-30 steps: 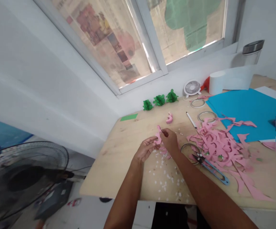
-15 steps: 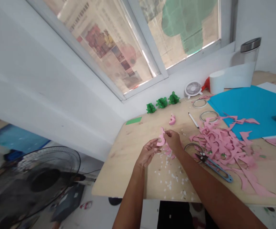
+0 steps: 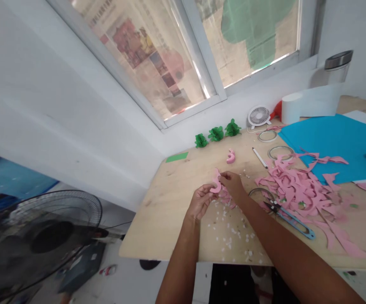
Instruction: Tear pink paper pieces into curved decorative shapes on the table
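Between my two hands is a curved pink paper cutout, held up just above the table. My left hand pinches its lower end, and my right hand pinches its upper right side. Under my right hand lie more pink cutouts, partly hidden. Another curved pink piece rests farther back on the table. To the right of my right forearm, blue-handled thread snips lie beside a large heap of pink paper scraps.
White paper bits are scattered near the front edge. Green paper figures stand along the wall, with a small white fan to their right. Blue sheets, tape rings and a white pen lie at right. A floor fan stands left.
The view has shifted slightly. Both hands still hold the pink cutout, which has turned a little between my fingers.
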A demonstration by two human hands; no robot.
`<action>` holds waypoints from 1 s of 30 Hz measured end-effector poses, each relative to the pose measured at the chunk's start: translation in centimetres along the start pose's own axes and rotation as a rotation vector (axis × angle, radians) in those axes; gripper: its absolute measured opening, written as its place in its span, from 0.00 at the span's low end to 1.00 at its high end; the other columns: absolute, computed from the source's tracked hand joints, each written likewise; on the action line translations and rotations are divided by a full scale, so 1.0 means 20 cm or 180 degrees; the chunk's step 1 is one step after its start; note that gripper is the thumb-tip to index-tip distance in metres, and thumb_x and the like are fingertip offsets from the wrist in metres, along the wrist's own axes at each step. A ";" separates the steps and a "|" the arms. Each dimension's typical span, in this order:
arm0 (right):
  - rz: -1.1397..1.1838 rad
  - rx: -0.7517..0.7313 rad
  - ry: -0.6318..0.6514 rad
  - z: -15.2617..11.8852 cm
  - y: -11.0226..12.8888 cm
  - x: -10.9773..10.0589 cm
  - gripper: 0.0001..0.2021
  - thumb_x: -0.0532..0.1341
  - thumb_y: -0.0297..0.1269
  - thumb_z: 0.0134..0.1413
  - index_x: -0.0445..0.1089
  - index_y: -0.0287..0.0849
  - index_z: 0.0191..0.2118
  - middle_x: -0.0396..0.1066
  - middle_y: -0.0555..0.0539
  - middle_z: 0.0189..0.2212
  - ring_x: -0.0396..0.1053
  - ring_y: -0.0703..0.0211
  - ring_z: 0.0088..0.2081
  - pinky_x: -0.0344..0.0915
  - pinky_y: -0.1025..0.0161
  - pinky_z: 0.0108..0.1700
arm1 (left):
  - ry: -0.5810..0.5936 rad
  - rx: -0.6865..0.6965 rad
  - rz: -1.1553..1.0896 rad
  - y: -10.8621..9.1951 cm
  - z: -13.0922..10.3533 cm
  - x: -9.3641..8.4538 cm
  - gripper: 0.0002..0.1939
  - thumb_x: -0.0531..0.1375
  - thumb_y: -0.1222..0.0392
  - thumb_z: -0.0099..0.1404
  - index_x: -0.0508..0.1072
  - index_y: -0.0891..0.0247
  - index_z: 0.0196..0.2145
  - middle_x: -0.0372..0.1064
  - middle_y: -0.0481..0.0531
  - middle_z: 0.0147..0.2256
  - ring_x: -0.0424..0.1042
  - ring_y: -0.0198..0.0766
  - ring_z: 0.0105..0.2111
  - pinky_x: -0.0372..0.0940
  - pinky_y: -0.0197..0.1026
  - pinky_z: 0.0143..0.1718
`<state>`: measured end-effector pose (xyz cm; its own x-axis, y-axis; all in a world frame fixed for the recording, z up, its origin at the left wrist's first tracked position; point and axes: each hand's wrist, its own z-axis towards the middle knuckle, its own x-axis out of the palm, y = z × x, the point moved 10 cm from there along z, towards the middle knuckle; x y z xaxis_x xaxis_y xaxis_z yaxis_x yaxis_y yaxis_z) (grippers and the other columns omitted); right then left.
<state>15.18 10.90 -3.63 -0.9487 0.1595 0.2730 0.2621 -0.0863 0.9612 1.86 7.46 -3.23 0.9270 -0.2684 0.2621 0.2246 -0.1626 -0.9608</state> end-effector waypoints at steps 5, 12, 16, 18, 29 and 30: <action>0.0034 0.0079 0.0054 -0.01 0.00 0.01 0.10 0.59 0.40 0.35 0.69 0.37 0.22 0.63 0.54 0.16 0.58 0.66 0.20 0.56 0.67 0.24 | -0.0080 -0.0017 -0.0107 0.03 -0.01 -0.02 0.19 0.67 0.63 0.46 0.70 0.66 0.37 0.71 0.53 0.33 0.71 0.34 0.29 0.65 0.38 0.34; -0.0103 0.0164 0.0021 -0.03 0.01 0.01 0.11 0.60 0.42 0.35 0.69 0.37 0.24 0.62 0.54 0.15 0.58 0.66 0.19 0.55 0.67 0.23 | 0.0080 -0.0074 -0.0087 0.03 -0.02 0.01 0.26 0.68 0.64 0.43 0.67 0.63 0.42 0.70 0.54 0.38 0.72 0.40 0.34 0.66 0.44 0.39; -0.0219 0.0121 -0.0019 -0.04 0.03 0.00 0.12 0.60 0.43 0.35 0.68 0.37 0.23 0.63 0.53 0.16 0.58 0.66 0.20 0.55 0.67 0.24 | 0.0077 0.0077 0.0074 0.01 -0.02 0.05 0.24 0.69 0.64 0.42 0.66 0.63 0.38 0.69 0.53 0.38 0.72 0.39 0.34 0.67 0.41 0.35; -0.0246 0.0072 -0.0021 -0.05 0.05 0.01 0.12 0.60 0.42 0.35 0.68 0.37 0.23 0.63 0.53 0.17 0.58 0.66 0.20 0.56 0.67 0.24 | -0.0017 0.0224 0.0132 -0.01 -0.02 0.06 0.23 0.69 0.63 0.42 0.65 0.63 0.35 0.68 0.51 0.36 0.71 0.37 0.32 0.67 0.39 0.33; -0.0283 0.0015 -0.0040 -0.08 0.11 0.03 0.11 0.61 0.42 0.35 0.68 0.38 0.22 0.63 0.53 0.15 0.57 0.66 0.19 0.55 0.67 0.22 | -0.0251 0.0294 0.0120 0.00 -0.04 0.04 0.18 0.66 0.59 0.47 0.65 0.63 0.34 0.70 0.49 0.29 0.71 0.35 0.28 0.66 0.38 0.30; -0.0274 0.0025 -0.0022 -0.08 0.11 0.03 0.11 0.61 0.42 0.34 0.68 0.38 0.22 0.63 0.53 0.15 0.57 0.66 0.19 0.54 0.67 0.22 | -0.0248 0.0310 0.0105 0.00 -0.04 0.03 0.17 0.66 0.59 0.47 0.65 0.63 0.34 0.70 0.48 0.28 0.71 0.35 0.28 0.66 0.38 0.31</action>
<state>14.88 9.16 -1.42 -0.9665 0.1727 0.1897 0.1811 -0.0643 0.9814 2.23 6.56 -2.96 0.9541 -0.1967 0.2259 0.2181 -0.0610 -0.9740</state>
